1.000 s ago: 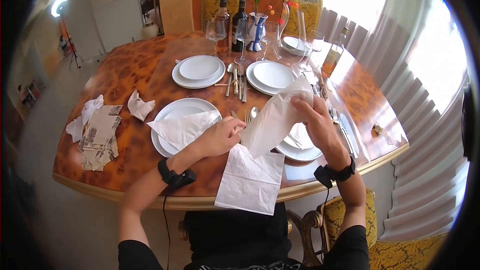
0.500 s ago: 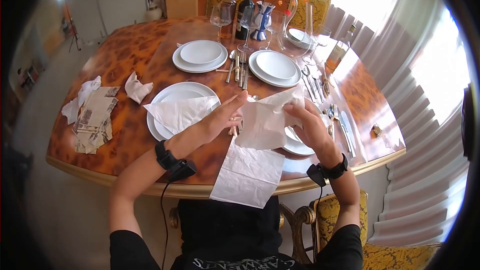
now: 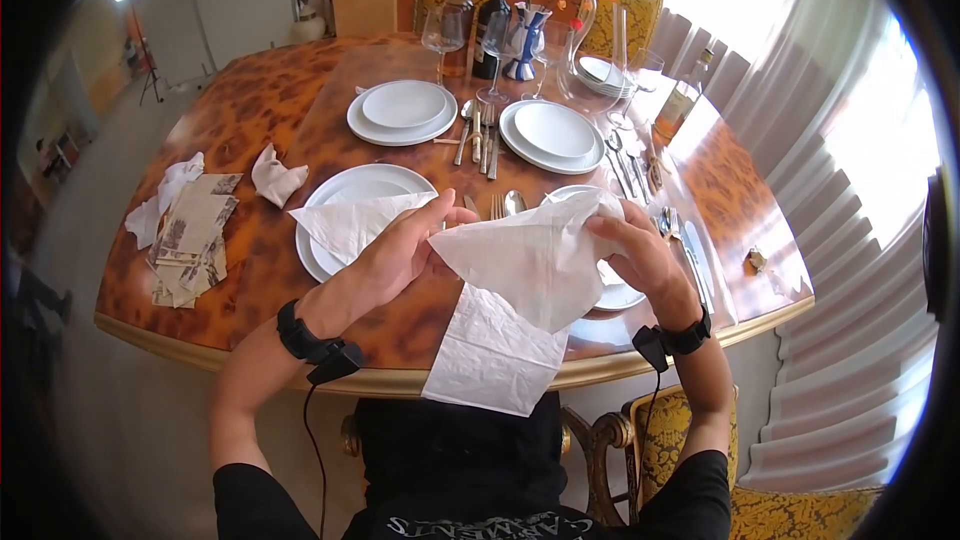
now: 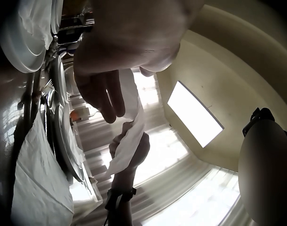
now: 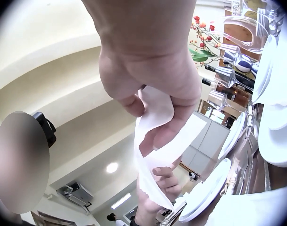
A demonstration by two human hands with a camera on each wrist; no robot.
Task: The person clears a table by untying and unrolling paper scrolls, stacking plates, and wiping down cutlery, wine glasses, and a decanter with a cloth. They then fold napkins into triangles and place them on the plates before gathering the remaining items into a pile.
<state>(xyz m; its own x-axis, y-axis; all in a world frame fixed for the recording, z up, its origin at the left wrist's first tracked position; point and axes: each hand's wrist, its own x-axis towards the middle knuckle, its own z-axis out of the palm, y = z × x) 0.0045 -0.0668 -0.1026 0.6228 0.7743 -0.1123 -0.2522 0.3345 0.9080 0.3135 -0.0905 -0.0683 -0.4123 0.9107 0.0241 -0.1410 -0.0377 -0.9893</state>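
My right hand (image 3: 640, 250) pinches a thin white napkin (image 3: 530, 260) by its upper right part, thumb in front. The napkin is folded into a rough triangle, held up over the table's front edge. At its left corner is my left hand (image 3: 400, 245), thumb raised and fingers extended alongside the cloth. In the left wrist view, two straight fingers (image 4: 116, 96) of it overlap the napkin's upper end. Below, another white napkin (image 3: 495, 350) lies flat and hangs over the edge. A folded napkin (image 3: 355, 225) rests on the left plate (image 3: 312, 255); the right plate (image 3: 615, 295) is partly hidden.
Stacked plates (image 3: 405, 105) and cutlery (image 3: 483, 140) stand farther back. Behind them are wine glasses (image 3: 442, 35), bottles (image 3: 490, 15), a vase (image 3: 525, 40) and a glass decanter (image 3: 590, 90). Printed papers (image 3: 195, 235) and a crumpled napkin (image 3: 275, 178) lie at the left.
The held napkin has gone from bunched, to a squarish panel, to a wider triangle. My left hand has shifted left and turned thumb up, while my right hand has kept its grip.
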